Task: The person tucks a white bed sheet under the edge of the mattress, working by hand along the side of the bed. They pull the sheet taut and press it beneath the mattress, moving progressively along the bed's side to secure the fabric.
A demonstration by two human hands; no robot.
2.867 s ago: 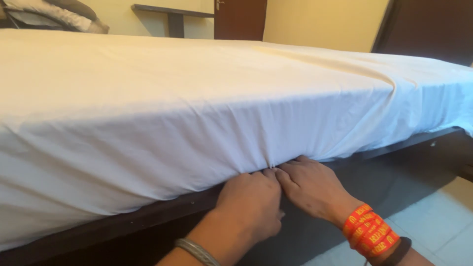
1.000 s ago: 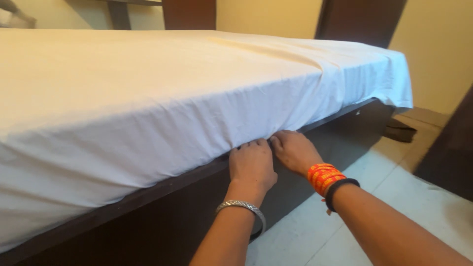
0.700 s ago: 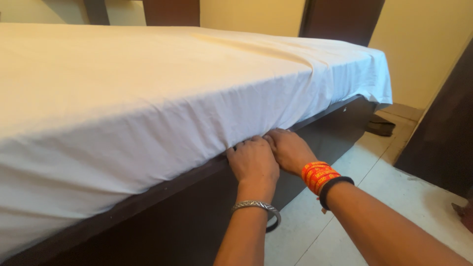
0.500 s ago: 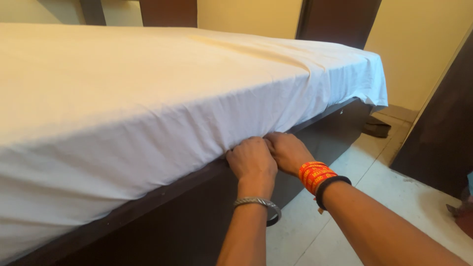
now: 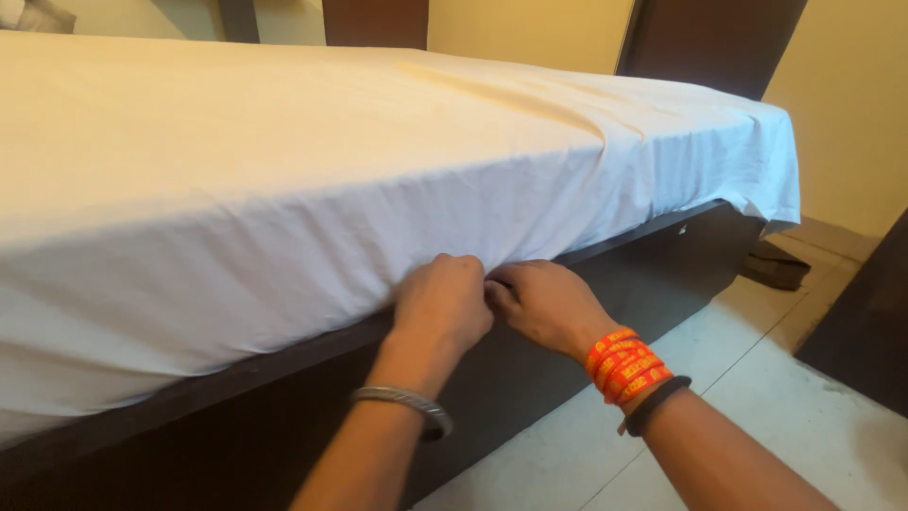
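Two hands at bed edge | left hand (image 5: 443, 303) and right hand (image 5: 544, 303) side by side, fingers curled, seemingly pinching the white sheet (image 5: 378, 170) hem where it meets the dark bed frame (image 5: 615, 274) | best pressed flat, evenly | beyond: loose far corner, tiled floor (image 5: 757, 397).

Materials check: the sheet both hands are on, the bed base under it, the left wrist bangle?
Sheet: thin matte woven cloth, likely cotton; fine creases. Bed base: dark brown, smooth, probably laminated wood or board. Bangle: silvery metal by its dull shine. Left hand and right hand press the hem.
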